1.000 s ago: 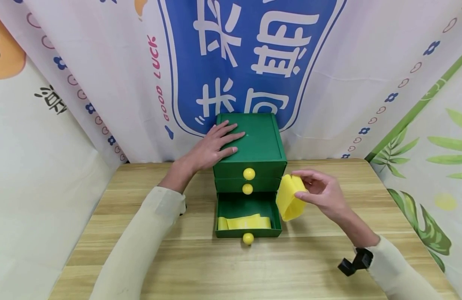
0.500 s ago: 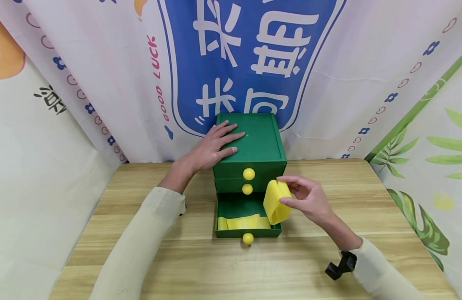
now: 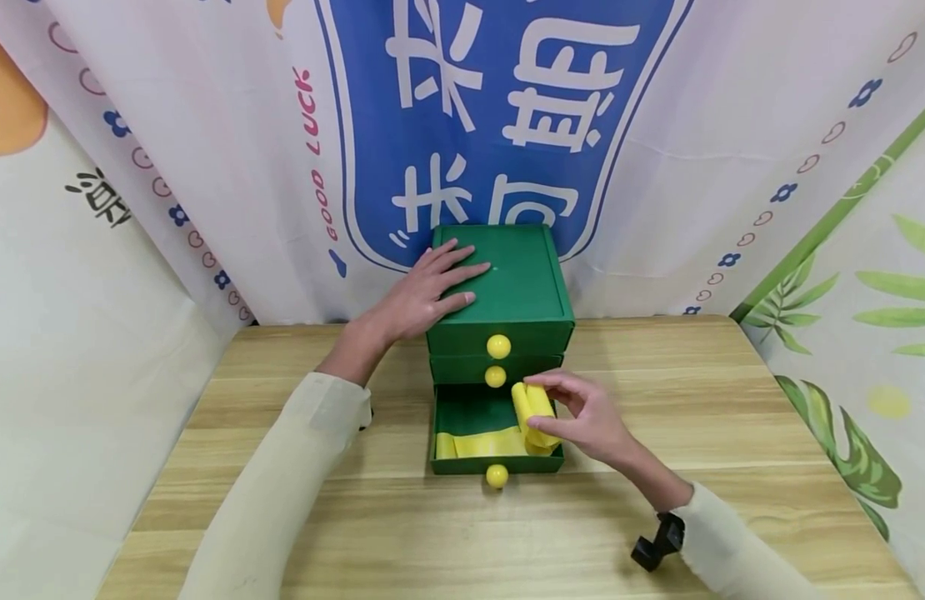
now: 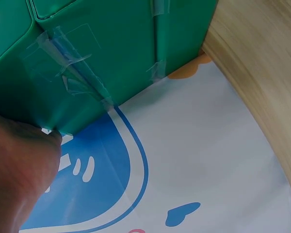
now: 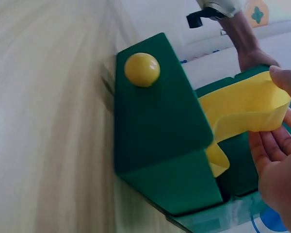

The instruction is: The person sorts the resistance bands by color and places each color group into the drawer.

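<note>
My left hand point(image 3: 428, 296) lies with fingers spread on the top of a green drawer cabinet point(image 3: 522, 287). In the left wrist view, part of that hand point(image 4: 19, 165) shows beside the cabinet's taped green side. The lowest drawer point(image 3: 462, 467) is pulled out, with a pale yellow strip point(image 3: 481, 442) lying along its front. Over the drawer's right part, my right hand point(image 3: 590, 425) pinches a folded yellow band point(image 3: 535, 404) between thumb and fingers. The right wrist view shows the looped band point(image 5: 247, 104) hanging down into the drawer, its lower end overlapping the front wall.
Round yellow knobs mark the drawers, the top knob point(image 3: 498, 347) and middle knob point(image 3: 496, 377) on closed ones. The cabinet stands at the back of a wooden table point(image 3: 402, 542), against a printed curtain point(image 3: 642, 208). A black wrist camera point(image 3: 657, 542) sits on the right forearm.
My right hand has brought the folded yellow band leftward and down, from beside the cabinet into the open drawer. The left hand has stayed on the cabinet top.
</note>
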`<state>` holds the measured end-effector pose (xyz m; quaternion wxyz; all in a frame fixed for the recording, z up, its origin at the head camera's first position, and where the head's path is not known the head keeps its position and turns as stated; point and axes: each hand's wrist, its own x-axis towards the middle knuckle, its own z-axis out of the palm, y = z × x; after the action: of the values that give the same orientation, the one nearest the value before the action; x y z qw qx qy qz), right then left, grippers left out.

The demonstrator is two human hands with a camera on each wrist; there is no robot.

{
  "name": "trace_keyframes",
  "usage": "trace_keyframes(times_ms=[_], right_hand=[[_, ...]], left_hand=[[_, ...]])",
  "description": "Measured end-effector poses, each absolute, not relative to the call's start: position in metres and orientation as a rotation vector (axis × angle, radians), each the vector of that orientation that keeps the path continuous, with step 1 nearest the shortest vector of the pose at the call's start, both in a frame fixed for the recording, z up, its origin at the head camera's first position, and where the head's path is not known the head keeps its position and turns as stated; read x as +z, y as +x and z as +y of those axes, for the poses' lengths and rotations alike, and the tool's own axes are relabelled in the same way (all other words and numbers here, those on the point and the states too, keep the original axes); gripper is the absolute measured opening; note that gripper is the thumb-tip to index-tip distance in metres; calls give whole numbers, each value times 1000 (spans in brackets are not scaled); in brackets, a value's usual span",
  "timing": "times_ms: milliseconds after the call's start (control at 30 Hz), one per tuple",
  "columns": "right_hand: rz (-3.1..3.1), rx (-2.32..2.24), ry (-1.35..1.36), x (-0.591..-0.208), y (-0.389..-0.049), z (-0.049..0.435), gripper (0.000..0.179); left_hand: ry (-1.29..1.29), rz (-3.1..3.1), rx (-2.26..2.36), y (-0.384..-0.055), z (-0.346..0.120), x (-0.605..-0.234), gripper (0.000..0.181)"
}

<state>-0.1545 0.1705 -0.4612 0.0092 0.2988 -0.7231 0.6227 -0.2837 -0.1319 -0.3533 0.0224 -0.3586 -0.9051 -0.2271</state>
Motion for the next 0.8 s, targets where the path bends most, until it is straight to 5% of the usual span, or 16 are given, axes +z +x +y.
trace_keyframes(times_ms=[800], right_hand=[[-2521, 1284, 1003, -485, -143, 132, 53]], left_hand=[[-1123, -2775, -711, -284, -133, -354, 55]])
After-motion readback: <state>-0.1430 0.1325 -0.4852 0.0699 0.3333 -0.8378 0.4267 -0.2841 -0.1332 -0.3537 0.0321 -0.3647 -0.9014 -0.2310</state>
